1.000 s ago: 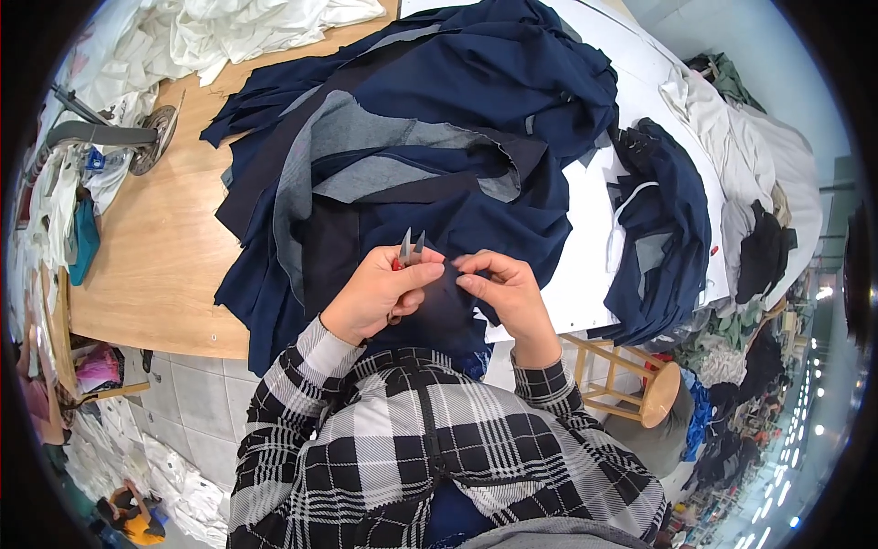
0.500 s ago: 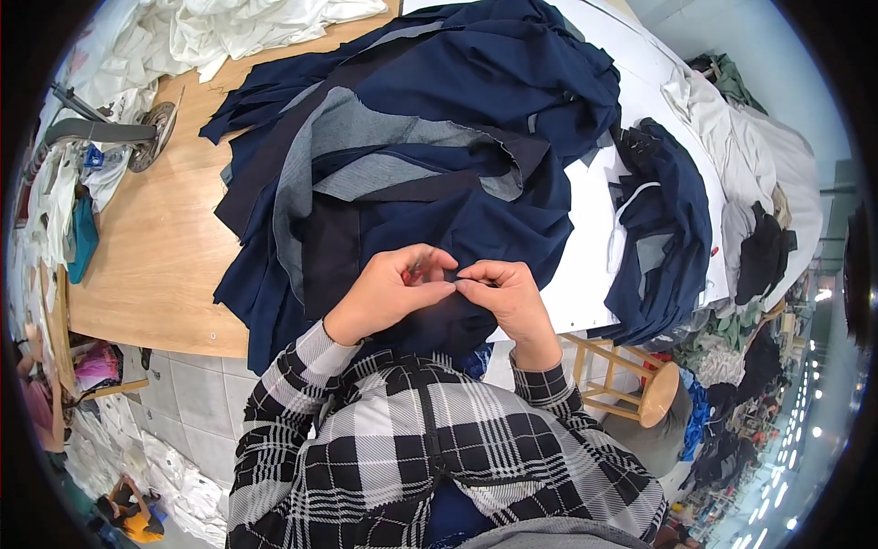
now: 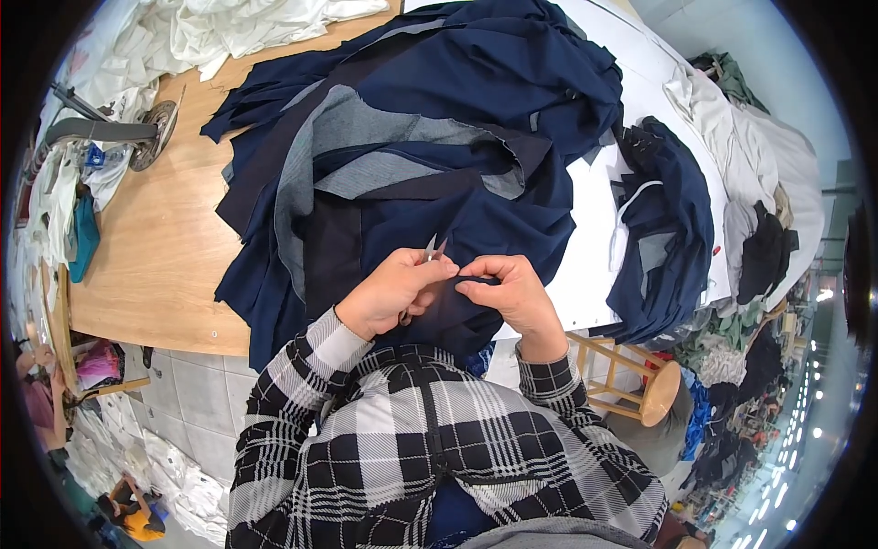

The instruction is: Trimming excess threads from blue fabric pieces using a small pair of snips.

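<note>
My left hand (image 3: 391, 291) is closed around small scissors (image 3: 431, 245). Their two pointed blades stick up past the fingers, a little apart, while most of the handle is hidden in the palm. Right beside it, my right hand (image 3: 508, 291) pinches an edge of dark navy fabric between thumb and forefinger. The fingertips of both hands nearly meet. Under and beyond them spreads a large heap of navy garments (image 3: 476, 82), with a grey lining piece (image 3: 315, 137) folded open on top.
The heap lies across a wooden table (image 3: 151, 265). A second navy bundle (image 3: 663, 247) with a white strip sits on a white surface at right. White cloth (image 3: 229, 32) covers the far left, near a grey-armed stand (image 3: 101, 133). A wooden stool (image 3: 657, 393) stands below right.
The scissors' blades now show above my left hand, which has turned and closed its fingers more. My right hand stays nearly in place, still pinching the fabric.
</note>
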{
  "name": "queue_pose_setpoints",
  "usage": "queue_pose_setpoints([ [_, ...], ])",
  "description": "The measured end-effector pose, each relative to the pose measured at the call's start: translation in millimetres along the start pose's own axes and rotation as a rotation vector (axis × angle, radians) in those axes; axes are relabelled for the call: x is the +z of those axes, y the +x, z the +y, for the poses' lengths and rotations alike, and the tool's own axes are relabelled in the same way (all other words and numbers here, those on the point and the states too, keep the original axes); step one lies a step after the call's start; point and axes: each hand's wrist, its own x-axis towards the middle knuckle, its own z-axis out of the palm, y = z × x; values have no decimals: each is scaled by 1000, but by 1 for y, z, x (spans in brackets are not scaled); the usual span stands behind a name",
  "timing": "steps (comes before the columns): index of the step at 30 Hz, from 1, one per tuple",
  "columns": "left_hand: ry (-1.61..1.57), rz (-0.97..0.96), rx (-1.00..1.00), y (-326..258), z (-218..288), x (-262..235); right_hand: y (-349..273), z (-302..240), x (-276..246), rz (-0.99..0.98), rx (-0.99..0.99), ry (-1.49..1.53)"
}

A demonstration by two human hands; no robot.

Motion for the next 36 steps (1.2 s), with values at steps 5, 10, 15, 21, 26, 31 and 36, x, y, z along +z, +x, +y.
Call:
queue_pose_setpoints([
  [5,-51,0,-43,1,-1,-2,1,3,-3,-8,20,27],
  [10,-40,-32,-13,-1,1,-3,2,3,-5,-17,23,0],
  [15,-92,-68,27,1,-3,-11,0,-4,-1,-14,69,-12],
  [21,201,-67,155,-10,12,-4,0,-4,-4,-2,88,-60],
  [26,656,-18,445,-5,8,-5,3,-5,-5,-55,73,-97],
  [31,110,-73,44,0,7,-7,6,-2,-7,-38,38,-127],
  [36,-125,-74,-51,5,4,-5,9,1,-9,-40,44,-59],
])
